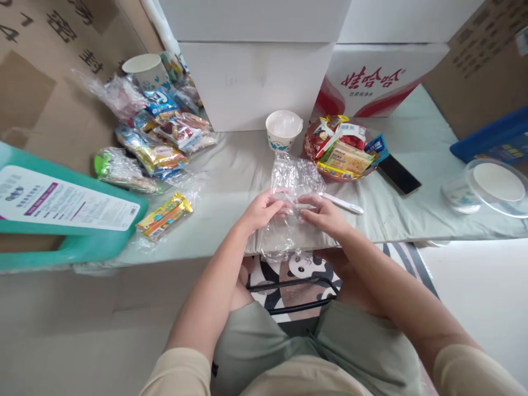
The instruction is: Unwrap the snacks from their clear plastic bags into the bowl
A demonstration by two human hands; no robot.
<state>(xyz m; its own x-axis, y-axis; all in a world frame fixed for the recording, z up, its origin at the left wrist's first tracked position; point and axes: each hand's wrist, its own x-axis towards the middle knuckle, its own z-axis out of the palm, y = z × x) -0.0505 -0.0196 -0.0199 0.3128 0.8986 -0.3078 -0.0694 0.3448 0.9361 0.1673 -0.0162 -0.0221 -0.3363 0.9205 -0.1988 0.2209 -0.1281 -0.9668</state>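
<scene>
I have a clear plastic bag [291,190] lying flat on the pale table mat [231,181], right at the near edge in front of me. My left hand [260,212] and right hand [324,216] both pinch its middle, fingertips closed on the film. As far as I can judge, the bag is empty; nothing has gone in. A white plastic spoon [342,203] lies just beside my right hand. Beyond it, a brown bowl [308,154] holds packaged snacks, a white paper cup [283,130] sits near it, and a black phone [398,174] lies to the right. Bagged snacks [157,143] are heaped well apart on the left.
</scene>
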